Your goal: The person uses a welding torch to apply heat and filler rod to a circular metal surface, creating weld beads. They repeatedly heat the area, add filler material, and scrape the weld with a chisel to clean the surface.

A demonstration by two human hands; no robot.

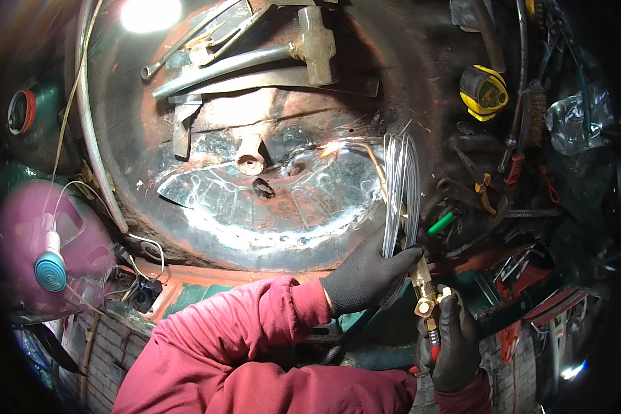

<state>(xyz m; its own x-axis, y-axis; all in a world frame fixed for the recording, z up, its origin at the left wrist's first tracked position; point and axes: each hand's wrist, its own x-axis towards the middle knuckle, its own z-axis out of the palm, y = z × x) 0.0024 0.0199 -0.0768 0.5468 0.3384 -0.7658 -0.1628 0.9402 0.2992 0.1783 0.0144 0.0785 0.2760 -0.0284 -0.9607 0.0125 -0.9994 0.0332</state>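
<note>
My left hand (369,274), in a black glove, is closed round the lower part of a coil of silvery wire (401,183), its thumb pointing right. Right beside it stands a gas torch with a brass body (423,279); whether the left fingers also grip it is hidden. My right hand (455,341), gloved too, is closed at the torch's lower end, fingers at its brass valve knob. From behind the coil the torch's bent copper tube (374,160) reaches up and left. An orange glow lies at its tip, against a rounded rusty metal surface (283,259) with a pale scorched patch.
A hammer (317,48), a wrench (179,52) and metal strips lie at the back. A short metal fitting (250,157) stands mid-surface. To the right are a yellow tape measure (488,93) and pliers (485,192). A pink rounded vessel (55,241) is at left.
</note>
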